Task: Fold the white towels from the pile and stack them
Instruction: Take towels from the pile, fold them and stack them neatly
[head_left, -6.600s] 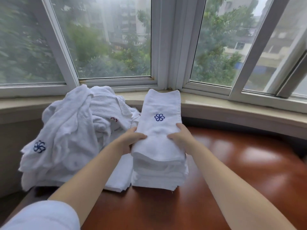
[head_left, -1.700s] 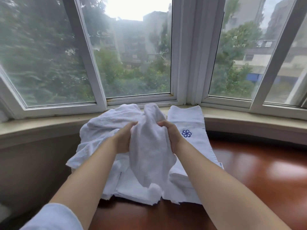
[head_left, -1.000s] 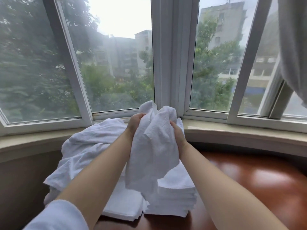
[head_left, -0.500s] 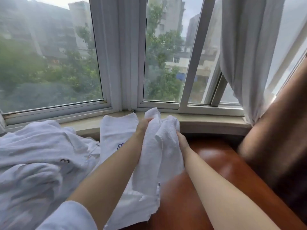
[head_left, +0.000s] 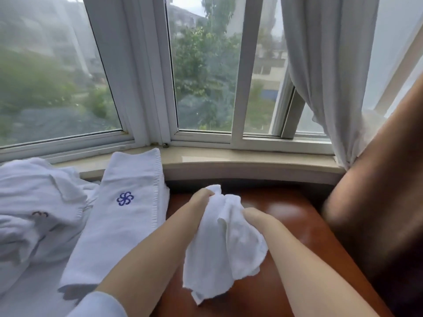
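Note:
Both hands hold one crumpled white towel (head_left: 224, 243) over the red-brown table (head_left: 304, 225). My left hand (head_left: 201, 199) grips its upper left edge, and my right hand (head_left: 256, 218) grips the right side a little lower. The towel hangs bunched between them, its lower end near the table. To the left lies the stack of folded white towels (head_left: 128, 216), the top one showing a blue flower logo. Further left sits the loose pile of unfolded white towels (head_left: 36, 211).
A beige window sill (head_left: 240, 163) runs behind the table below the white window frames. A white curtain (head_left: 332, 76) hangs at the right. A dark brown blurred surface (head_left: 377, 202) rises at the right edge of the table.
The towel was lifted out of the pile with both hands, carried to the right of the folded stack and lowered towards the table. The view swung right as well.

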Tool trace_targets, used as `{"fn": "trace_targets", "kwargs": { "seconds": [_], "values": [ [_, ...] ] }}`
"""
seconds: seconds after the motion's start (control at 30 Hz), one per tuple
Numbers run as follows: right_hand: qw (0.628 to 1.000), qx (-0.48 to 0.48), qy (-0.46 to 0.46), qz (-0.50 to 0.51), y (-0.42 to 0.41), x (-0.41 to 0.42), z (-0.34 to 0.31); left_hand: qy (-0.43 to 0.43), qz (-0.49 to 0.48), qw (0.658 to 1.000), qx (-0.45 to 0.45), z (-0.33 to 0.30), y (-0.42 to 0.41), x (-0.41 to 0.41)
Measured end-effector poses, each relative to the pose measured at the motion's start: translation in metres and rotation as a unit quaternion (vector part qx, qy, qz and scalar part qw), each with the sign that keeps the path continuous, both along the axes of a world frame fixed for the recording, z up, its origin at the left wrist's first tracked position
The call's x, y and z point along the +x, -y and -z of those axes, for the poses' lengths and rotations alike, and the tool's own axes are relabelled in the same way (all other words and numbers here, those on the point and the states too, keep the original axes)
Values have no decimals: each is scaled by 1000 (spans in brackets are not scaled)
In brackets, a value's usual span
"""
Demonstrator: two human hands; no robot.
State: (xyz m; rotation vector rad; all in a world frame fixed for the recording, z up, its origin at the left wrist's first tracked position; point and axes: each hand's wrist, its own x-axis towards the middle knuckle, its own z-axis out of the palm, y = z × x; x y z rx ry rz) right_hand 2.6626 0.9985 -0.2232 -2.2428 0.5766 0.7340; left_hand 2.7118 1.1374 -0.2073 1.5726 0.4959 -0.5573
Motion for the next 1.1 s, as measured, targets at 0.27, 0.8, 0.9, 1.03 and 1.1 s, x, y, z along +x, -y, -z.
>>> {"fn": "trace_targets", "kwargs": {
  "seconds": [0.27,0.8,0.9,1.03,1.1],
  "values": [
    [960,-70,253,100,34,40,16,135,-176,975,10,7,9,-14],
    [876,349,55,330,21,-46,144,-111,31,986,122,153,-4,-121],
    [820,305,145,463,35,-47,145,95,124,926,344,166,-14,-106],
    [896,105,72,425,66,-75,166,127,478,646,581,169,-14,-106],
    [950,49,-11,309,76,-93,176,52,520,632,572,164,-3,-104]
  ]
}}
